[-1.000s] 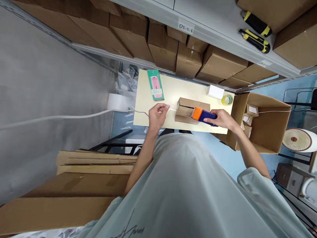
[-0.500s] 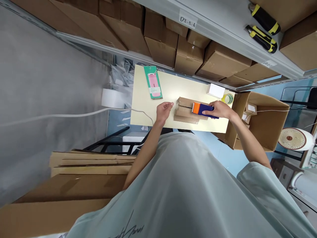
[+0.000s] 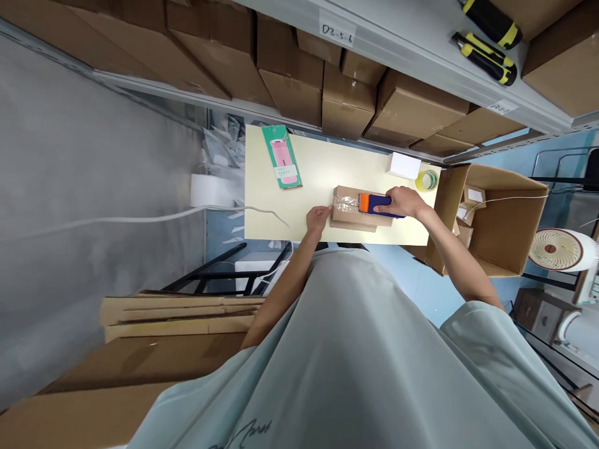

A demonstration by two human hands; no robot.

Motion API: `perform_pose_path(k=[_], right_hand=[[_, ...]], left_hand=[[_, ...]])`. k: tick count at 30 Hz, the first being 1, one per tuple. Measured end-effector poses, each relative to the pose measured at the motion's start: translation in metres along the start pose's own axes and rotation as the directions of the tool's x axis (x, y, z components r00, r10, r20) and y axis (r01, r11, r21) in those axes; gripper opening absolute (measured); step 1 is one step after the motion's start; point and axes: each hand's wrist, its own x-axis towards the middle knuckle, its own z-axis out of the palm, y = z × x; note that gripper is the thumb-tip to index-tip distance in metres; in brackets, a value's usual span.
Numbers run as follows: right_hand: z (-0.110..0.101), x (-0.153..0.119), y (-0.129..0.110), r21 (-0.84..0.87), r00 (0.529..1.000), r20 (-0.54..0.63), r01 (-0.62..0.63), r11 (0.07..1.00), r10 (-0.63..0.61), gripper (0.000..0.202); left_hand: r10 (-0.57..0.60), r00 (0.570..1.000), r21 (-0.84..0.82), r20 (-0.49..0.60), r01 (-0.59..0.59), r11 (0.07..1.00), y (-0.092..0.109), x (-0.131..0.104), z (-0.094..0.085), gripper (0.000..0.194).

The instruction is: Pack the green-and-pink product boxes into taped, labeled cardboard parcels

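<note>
A small cardboard box (image 3: pixel 352 217) lies on the cream tabletop (image 3: pixel 309 159), with shiny clear tape over the left part of its top seam. My right hand (image 3: pixel 405 202) grips a dark blue and orange tape dispenser (image 3: pixel 380 204), whose orange end rests on the middle of the box top. At the box's left end is my left hand (image 3: pixel 319 218), its fingers pinched together at the edge; whether they hold the tape end is too small to tell.
A green and pink package (image 3: pixel 283 159) lies at the back left of the table. Near the right end are a white box (image 3: pixel 403 166) and a tape roll (image 3: pixel 427 180). A large open carton (image 3: pixel 503 218) stands right; a shelf (image 3: pixel 412 68) with cutters overhangs.
My left hand has moved right to the box's end. The dispenser now sits against the box top, and clear tape shows on the left part of the seam.
</note>
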Motion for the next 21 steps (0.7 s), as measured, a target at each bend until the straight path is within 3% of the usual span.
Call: perform_pose_path(k=[3, 5, 6, 8, 10, 12, 16, 21], right_hand=[[0.003, -0.005, 0.004, -0.002, 1.000, -0.008, -0.013, 1.000, 0.013, 0.068], [0.006, -0.008, 0.006, -0.007, 1.000, -0.011, -0.022, 1.000, 0.022, 0.067], [0.008, -0.009, 0.006, -0.011, 1.000, -0.012, -0.024, 1.000, 0.024, 0.066], [0.012, -0.011, 0.007, -0.014, 0.999, -0.012, -0.029, 0.999, 0.029, 0.066], [0.014, -0.013, 0.007, -0.007, 0.999, -0.019, -0.037, 0.999, 0.037, 0.067], [0.016, -0.017, 0.008, 0.019, 0.999, -0.022, -0.040, 0.999, 0.040, 0.068], [0.022, -0.027, 0.017, 0.124, 1.000, -0.001, -0.031, 0.992, 0.031, 0.062], [0.032, -0.038, 0.033, 0.250, 0.998, 0.057, 0.000, 0.968, -0.014, 0.057]], left_hand=[[0.064, 0.994, 0.037, -0.088, -0.061, 0.997, 0.001, -0.014, -0.006, 0.053], [0.280, 0.958, 0.128, -0.068, -0.270, 0.954, 0.012, -0.027, -0.009, 0.071], [0.420, 0.907, 0.204, 0.002, -0.412, 0.888, 0.020, -0.033, -0.009, 0.087], [0.597, 0.751, 0.352, 0.282, -0.660, 0.664, 0.036, -0.042, -0.002, 0.127], [0.581, 0.610, 0.418, 0.540, -0.793, 0.443, 0.050, -0.045, 0.009, 0.150], [0.519, 0.542, 0.456, 0.661, -0.839, 0.295, 0.057, -0.042, 0.021, 0.154], [0.455, 0.547, 0.554, 0.702, -0.822, 0.133, 0.051, -0.032, 0.028, 0.134], [0.412, 0.562, 0.615, 0.717, -0.789, 0.007, 0.037, -0.028, 0.023, 0.104]])
